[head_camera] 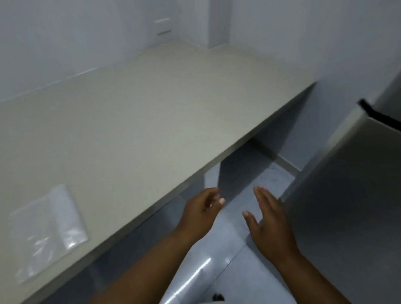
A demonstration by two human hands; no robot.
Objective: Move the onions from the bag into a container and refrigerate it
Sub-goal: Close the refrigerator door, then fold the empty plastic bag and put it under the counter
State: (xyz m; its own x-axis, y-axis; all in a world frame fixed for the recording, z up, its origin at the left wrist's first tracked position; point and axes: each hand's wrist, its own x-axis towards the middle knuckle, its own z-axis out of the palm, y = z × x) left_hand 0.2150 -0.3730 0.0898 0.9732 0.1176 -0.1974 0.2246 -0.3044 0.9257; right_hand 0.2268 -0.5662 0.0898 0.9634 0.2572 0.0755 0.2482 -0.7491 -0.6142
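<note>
A flat, clear plastic bag [48, 229] lies on the beige counter [145, 113] at the lower left, and looks empty. No onions or container are in view. My left hand [199, 214] hovers just off the counter's front edge, fingers loosely curled, holding nothing. My right hand [268, 223] is held flat with fingers extended, close to the left edge of the grey refrigerator [352, 201], whose doors look closed.
White walls enclose the counter at the back and right. The refrigerator fills the right side, with a dark gap between its upper and lower doors. A glossy tiled floor [225, 263] lies below, with open space under the counter.
</note>
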